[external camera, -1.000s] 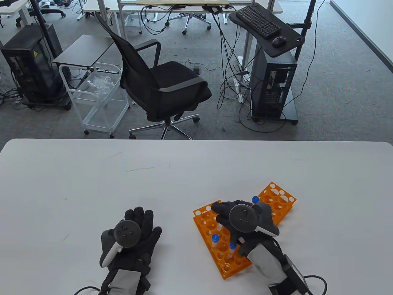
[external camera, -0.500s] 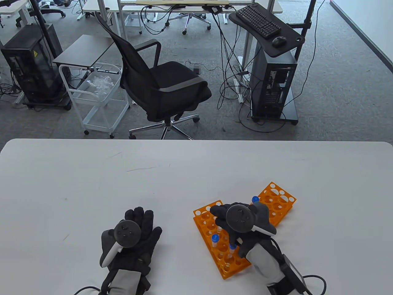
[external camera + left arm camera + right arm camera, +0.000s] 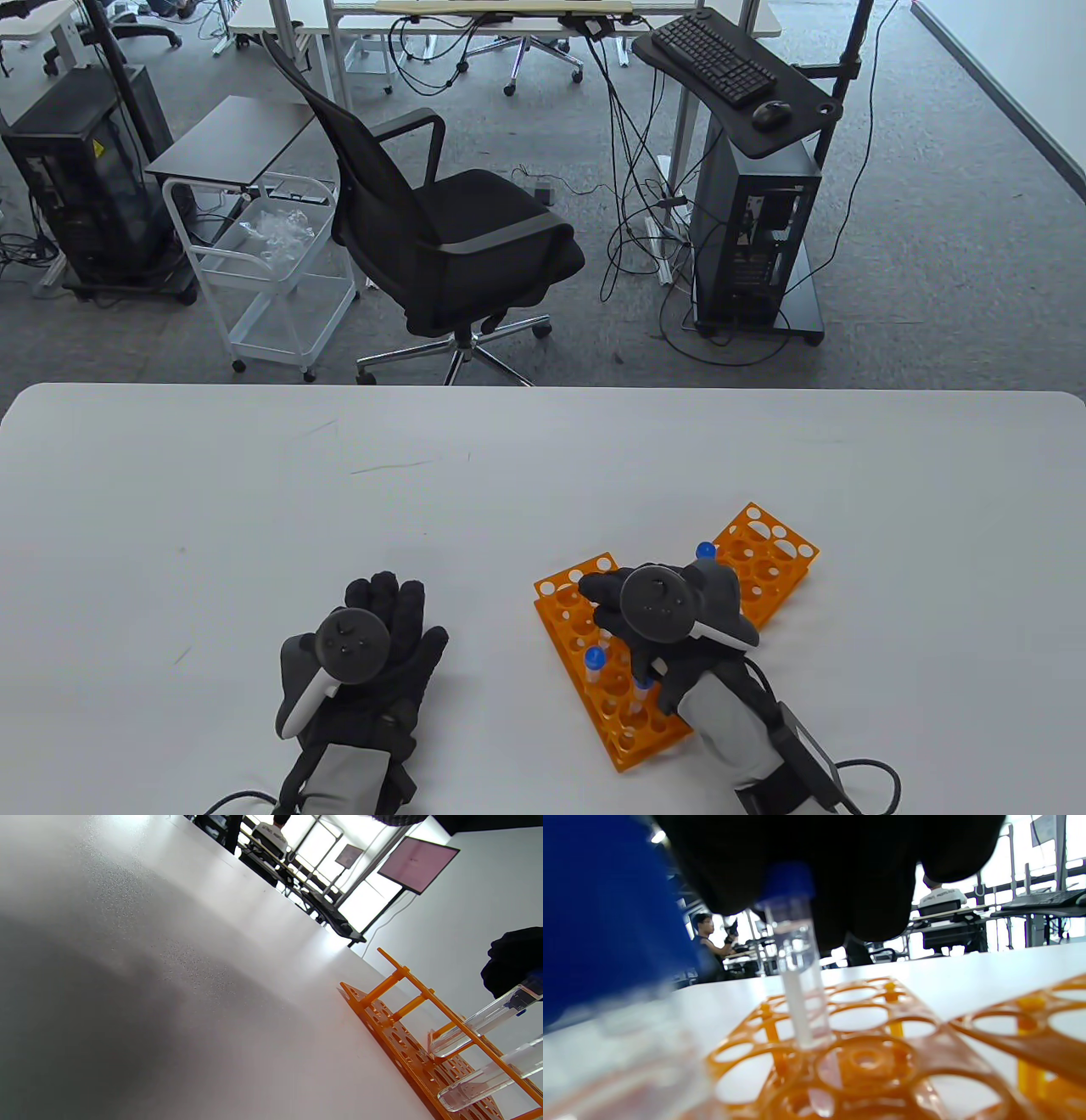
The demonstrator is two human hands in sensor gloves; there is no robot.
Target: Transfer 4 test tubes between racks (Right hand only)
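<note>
My right hand [image 3: 607, 608] pinches a clear test tube with a blue cap [image 3: 797, 976] from above. The tube stands upright with its bottom end in a hole of the near orange rack [image 3: 570, 624], which also shows in the right wrist view [image 3: 865, 1052]. Two more blue-capped tubes [image 3: 595, 658] [image 3: 642, 686] stand in this rack, just in front of my hand. One blue-capped tube [image 3: 705, 551] stands in the far orange rack [image 3: 768, 552] behind my hand. My left hand [image 3: 373, 645] rests flat and empty on the table, left of the racks.
The white table [image 3: 254, 509] carries only the two racks and my hands. In the left wrist view the near rack [image 3: 403, 1027] holds two tubes [image 3: 479, 1022]. Past the far edge stand an office chair [image 3: 441, 229] and a cart [image 3: 263, 272].
My right hand has shifted slightly left and down over the near rack with the tube in its grip. My left hand has not moved.
</note>
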